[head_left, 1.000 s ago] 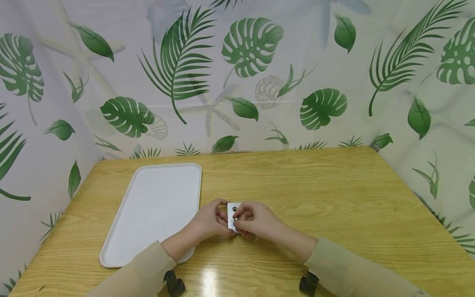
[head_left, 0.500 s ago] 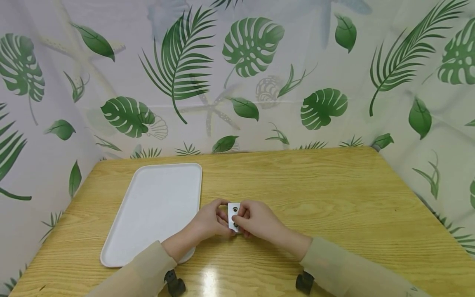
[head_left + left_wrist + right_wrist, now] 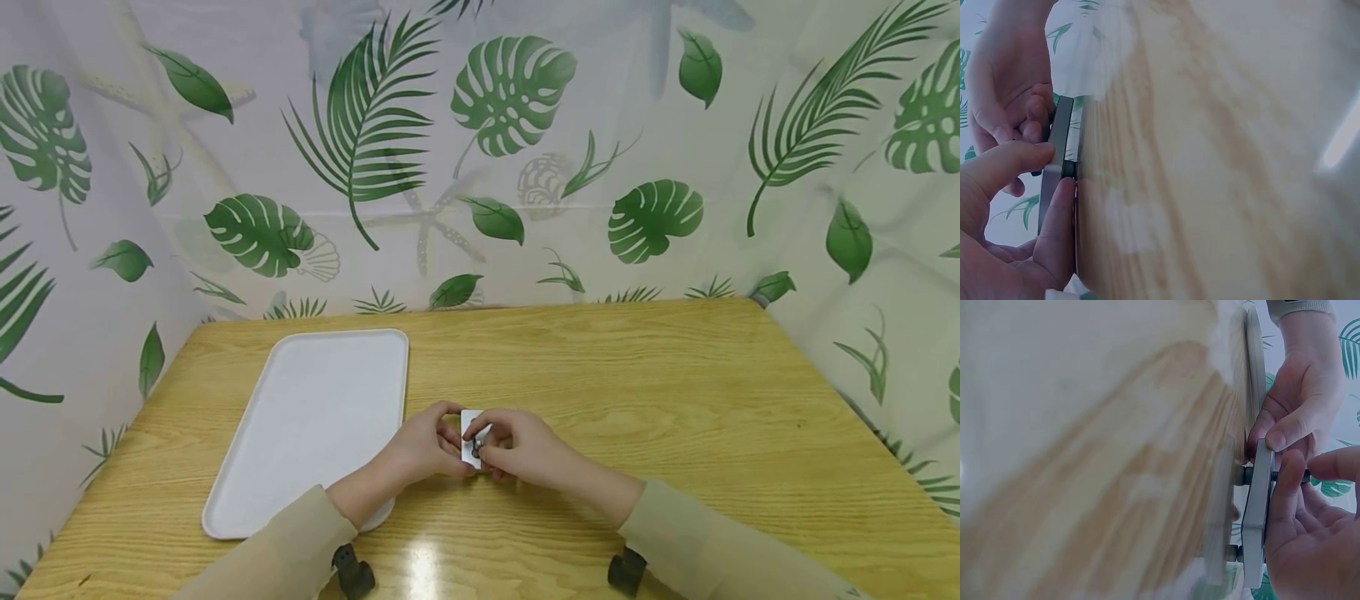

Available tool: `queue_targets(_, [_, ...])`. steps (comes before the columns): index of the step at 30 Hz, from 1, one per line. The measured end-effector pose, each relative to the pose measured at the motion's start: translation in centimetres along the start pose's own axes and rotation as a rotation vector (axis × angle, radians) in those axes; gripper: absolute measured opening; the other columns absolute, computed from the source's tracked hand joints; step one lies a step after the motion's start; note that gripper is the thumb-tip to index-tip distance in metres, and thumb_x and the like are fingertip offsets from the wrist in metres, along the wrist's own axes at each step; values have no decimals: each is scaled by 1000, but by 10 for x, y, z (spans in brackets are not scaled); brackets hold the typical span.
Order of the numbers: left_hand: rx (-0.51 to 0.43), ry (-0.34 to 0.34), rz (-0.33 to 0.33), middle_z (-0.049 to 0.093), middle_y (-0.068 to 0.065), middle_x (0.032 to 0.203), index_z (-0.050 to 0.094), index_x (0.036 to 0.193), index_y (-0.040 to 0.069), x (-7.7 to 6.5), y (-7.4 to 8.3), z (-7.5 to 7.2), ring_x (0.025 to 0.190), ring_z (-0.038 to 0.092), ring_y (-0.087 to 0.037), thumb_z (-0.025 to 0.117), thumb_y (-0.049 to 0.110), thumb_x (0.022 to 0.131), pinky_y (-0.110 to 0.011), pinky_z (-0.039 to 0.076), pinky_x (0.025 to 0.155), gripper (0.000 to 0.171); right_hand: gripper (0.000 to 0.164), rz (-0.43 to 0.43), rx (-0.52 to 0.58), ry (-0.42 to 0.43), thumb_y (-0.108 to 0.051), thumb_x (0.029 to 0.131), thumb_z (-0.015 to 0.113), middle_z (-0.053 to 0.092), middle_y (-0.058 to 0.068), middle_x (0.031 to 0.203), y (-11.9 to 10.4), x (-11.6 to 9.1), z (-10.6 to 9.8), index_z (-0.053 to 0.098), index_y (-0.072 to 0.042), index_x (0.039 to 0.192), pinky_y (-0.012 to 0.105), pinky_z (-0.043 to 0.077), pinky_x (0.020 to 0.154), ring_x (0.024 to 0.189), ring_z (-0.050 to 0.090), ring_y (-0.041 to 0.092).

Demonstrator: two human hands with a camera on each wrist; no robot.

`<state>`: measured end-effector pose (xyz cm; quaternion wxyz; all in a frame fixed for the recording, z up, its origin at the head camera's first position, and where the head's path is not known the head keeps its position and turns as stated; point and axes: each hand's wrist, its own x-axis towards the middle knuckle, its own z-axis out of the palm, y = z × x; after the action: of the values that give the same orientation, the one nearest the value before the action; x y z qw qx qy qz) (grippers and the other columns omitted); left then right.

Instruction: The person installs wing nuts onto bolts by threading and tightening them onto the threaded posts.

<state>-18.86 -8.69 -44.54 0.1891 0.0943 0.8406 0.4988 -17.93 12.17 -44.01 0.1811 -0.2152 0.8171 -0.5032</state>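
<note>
Near the middle of the table, my left hand (image 3: 423, 442) grips a small silvery metal plate (image 3: 468, 419) by its left side, thumb and fingers at its edges. The right wrist view shows the plate (image 3: 1256, 519) edge-on, with dark stubs (image 3: 1235, 552) beneath it, close to the tabletop. A dark threaded screw (image 3: 1306, 476) stands out from its upper face. My right hand (image 3: 528, 446) pinches this screw between thumb and index finger. In the head view, the right fingers cover much of the plate's right side and its holes.
A white rectangular tray (image 3: 322, 417) lies left of the hands, partly under the left forearm. Around the wooden table (image 3: 675, 400) hangs a leaf-patterned cloth (image 3: 540, 242) at the back and sides. Black wrist-camera mounts (image 3: 352, 573) sit under both sleeves.
The right thumb slid left across the plate, then drew back while the index finger reached forward over it. The right wrist turned slightly. The left hand and plate stayed nearly still.
</note>
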Motion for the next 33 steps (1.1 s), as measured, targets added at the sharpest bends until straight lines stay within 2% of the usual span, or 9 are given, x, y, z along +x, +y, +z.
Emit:
queue_targets(9, [13, -7, -9, 71, -12, 104, 48, 153, -2, -1, 0, -2, 85, 72, -13, 89, -4, 77, -29, 61, 74, 87, 21, -5, 26, 1, -10, 100, 72, 72, 10, 81, 2, 3, 0, 69, 3, 116, 26, 54, 58, 62, 63, 11])
queue_targets(22, [29, -25, 30, 71, -12, 102, 47, 155, -2, 0, -2, -2, 81, 69, -11, 89, -5, 78, -25, 59, 73, 87, 14, 17, -9, 58, -13, 99, 75, 68, 5, 77, -1, 4, 4, 66, -1, 99, 25, 54, 57, 60, 61, 11])
queue_targets(27, [26, -30, 29, 71, -12, 102, 47, 155, -1, 1, -2, -2, 80, 70, -11, 89, -5, 79, -25, 59, 72, 87, 18, 3, -73, 70, -16, 101, 73, 62, 0, 67, -3, 5, 6, 63, -5, 90, 22, 46, 53, 55, 56, 9])
queue_targets(33, [27, -28, 6, 71, -11, 103, 48, 154, 0, 1, 0, -3, 82, 71, -11, 90, -5, 78, -26, 59, 73, 87, 24, -9, -208, 116, -18, 104, 69, 56, -5, 61, -7, 5, 7, 61, -10, 82, 21, 40, 50, 50, 51, 8])
